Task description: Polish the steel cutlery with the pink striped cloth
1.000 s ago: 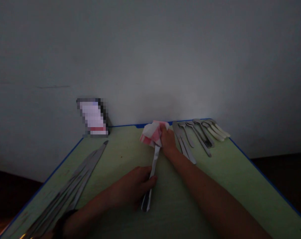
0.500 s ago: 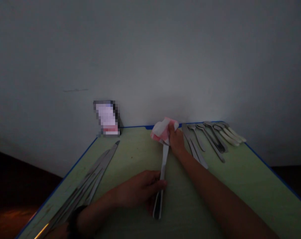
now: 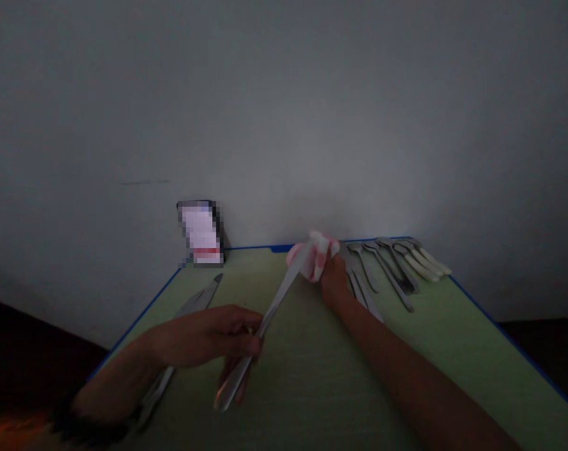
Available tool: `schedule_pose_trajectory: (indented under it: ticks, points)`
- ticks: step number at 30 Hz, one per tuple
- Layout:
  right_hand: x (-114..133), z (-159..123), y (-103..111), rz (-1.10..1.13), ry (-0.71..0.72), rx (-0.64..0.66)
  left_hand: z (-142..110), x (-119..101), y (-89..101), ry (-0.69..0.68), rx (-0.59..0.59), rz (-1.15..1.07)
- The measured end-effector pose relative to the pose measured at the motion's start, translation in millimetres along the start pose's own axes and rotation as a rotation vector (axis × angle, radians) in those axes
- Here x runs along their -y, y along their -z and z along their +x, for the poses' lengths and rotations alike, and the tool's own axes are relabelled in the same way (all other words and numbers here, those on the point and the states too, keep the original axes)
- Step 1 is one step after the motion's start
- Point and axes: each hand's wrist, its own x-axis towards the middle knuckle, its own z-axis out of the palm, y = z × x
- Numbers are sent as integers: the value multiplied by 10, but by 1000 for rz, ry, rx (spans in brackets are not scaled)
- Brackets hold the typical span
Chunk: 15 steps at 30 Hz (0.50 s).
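Observation:
My left hand (image 3: 222,341) is closed round the handle of a silver table knife (image 3: 284,289), which slants up and away to the right. The handle's butt end sticks out below my fingers. A pink and white cloth (image 3: 322,254) is bunched in my right hand (image 3: 334,272), beside the tip end of the blade. Whether the cloth touches the blade I cannot tell. Under and behind my left wrist lie several more knives (image 3: 211,293), partly hidden by the arm.
On the right of the green table (image 3: 419,369) lie knives (image 3: 366,294), spoons (image 3: 387,275) and cutlery with cream handles (image 3: 422,263). A phone (image 3: 201,232) with a blurred screen leans on the wall (image 3: 284,125) at the back left. Blue edging borders the tabletop.
My left hand has moved left with the knife, whose handle has swung left so it slants more. The cloth no longer wraps the blade's tip; more of the blade shows.

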Motion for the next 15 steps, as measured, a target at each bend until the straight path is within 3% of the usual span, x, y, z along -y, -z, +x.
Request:
schedule_pose_trajectory:
  ticks: [4, 7, 11, 15]
  points:
    - [104, -294, 150, -210, 96, 165, -10, -130, 11, -53, -15, -106]
    - [175, -536, 315, -256, 81, 307, 79, -180, -58, -96, -67, -132]
    - [176, -659, 487, -169, -76, 192, 211, -121, -189, -53, -27, -120]
    - [96, -586, 471, 248, -181, 84, 320, 22, -355, 24, 25, -87]
